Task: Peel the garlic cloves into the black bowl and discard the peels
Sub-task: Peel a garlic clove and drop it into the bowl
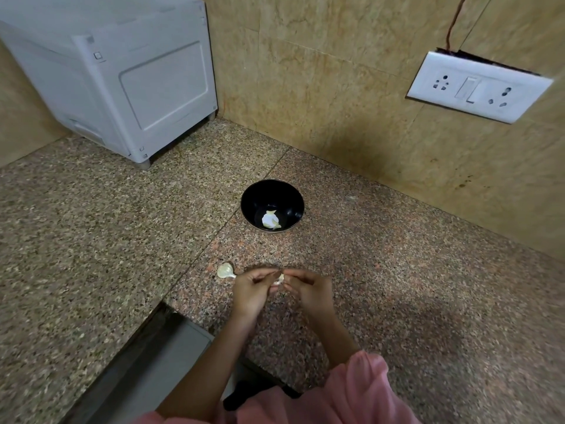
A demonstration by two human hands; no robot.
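Observation:
A black bowl point(272, 197) stands on the speckled granite counter, with pale garlic pieces point(270, 220) lying at its bottom. Nearer to me, my left hand point(252, 290) and my right hand point(310, 290) meet fingertip to fingertip over the counter. Both pinch a small pale garlic clove point(279, 279) between them, mostly hidden by the fingers. Just left of my left hand, a whitish garlic piece point(225, 270) lies on the counter.
A white appliance point(122, 75) stands on the counter at the back left. A white socket plate point(477, 87) hangs on the tiled wall at the right. The counter's front edge and a grey recess point(159, 353) lie at the lower left.

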